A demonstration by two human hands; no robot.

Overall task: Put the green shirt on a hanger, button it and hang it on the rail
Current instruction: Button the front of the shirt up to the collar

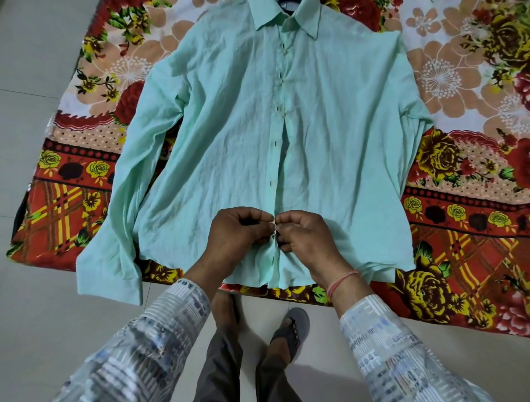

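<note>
The green shirt lies flat, front up, on a floral bedsheet, collar at the top of the view and sleeves spread to both sides. A dark hanger barely shows inside the collar. The upper buttons look fastened; below them the placket gapes, with empty buttonholes down the left edge. Low on the placket, my left hand pinches the left front edge and my right hand pinches the right one. Their fingertips meet at a small white button.
The red, yellow and peach floral bedsheet covers the surface under the shirt. Pale floor tiles lie on the left and below. My feet, one in a grey sandal, stand at the near edge.
</note>
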